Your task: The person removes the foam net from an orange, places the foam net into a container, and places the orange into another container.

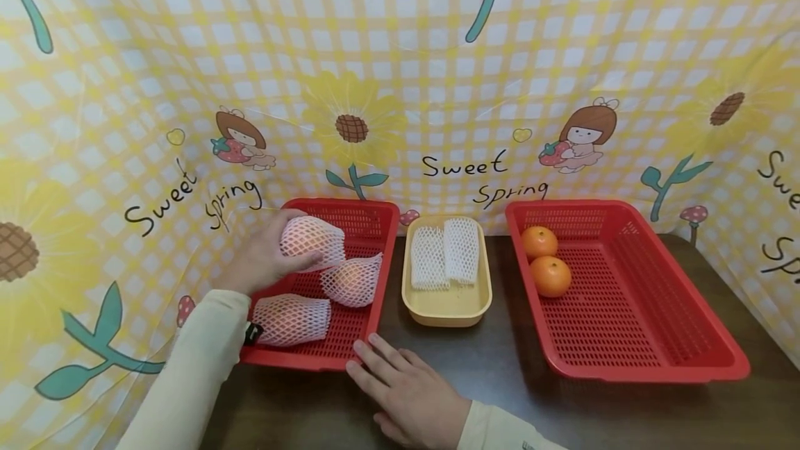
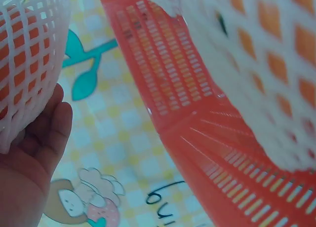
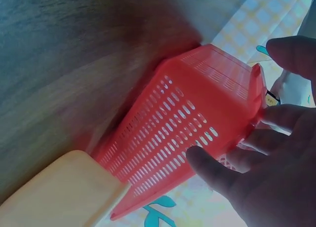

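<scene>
My left hand (image 1: 261,255) grips an orange in a white foam net (image 1: 311,243) over the back left of the red basket on the left (image 1: 392,242). In the left wrist view, fingers curl under that netted orange (image 2: 30,59). Two more netted oranges lie in the same basket, one at the right (image 1: 352,282) and one at the front (image 1: 292,319). My right hand (image 1: 415,394) has its fingers spread, with the fingertips right at the basket's near right corner. The right wrist view shows these fingers (image 3: 215,172) along the basket's rim.
A small yellow tray (image 1: 450,305) between the baskets holds two white foam nets (image 1: 461,252). In the right red basket (image 1: 700,318), two bare oranges (image 1: 551,276) sit at the left side. A checkered cloth (image 1: 425,40) hangs behind the dark table (image 1: 475,360).
</scene>
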The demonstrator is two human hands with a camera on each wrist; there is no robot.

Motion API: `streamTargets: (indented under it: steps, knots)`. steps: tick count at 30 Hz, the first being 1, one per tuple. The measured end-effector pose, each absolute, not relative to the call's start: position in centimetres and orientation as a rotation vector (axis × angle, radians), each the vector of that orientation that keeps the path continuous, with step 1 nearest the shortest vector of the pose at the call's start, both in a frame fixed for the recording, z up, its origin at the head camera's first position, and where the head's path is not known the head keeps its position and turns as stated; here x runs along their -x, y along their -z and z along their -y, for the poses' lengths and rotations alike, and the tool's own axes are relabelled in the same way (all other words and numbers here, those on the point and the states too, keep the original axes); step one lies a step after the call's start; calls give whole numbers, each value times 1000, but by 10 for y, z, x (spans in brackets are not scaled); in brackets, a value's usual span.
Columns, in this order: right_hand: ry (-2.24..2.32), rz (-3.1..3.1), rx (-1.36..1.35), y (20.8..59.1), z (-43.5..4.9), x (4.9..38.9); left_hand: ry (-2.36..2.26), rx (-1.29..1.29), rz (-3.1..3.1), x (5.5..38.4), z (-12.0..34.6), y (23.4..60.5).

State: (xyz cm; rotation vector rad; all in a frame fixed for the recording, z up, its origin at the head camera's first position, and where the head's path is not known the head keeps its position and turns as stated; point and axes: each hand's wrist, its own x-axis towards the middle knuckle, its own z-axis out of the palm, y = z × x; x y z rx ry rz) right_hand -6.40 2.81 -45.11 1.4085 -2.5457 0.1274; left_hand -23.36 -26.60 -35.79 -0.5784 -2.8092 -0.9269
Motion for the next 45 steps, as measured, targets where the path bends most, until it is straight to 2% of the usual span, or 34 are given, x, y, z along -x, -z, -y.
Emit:
streamTargets:
  steps: [12, 28, 45]
  knots:
    - [-120, 2639, -1419, 442, -30, 62, 972, 670, 2779, 214, 238, 344]
    - [-175, 2660, -1404, 447, -42, 60, 1045, 807, 2747, 208, 213, 344]
    - [-395, 2698, -1369, 449, -84, 53, 1111, 846, 2771, 195, 192, 351]
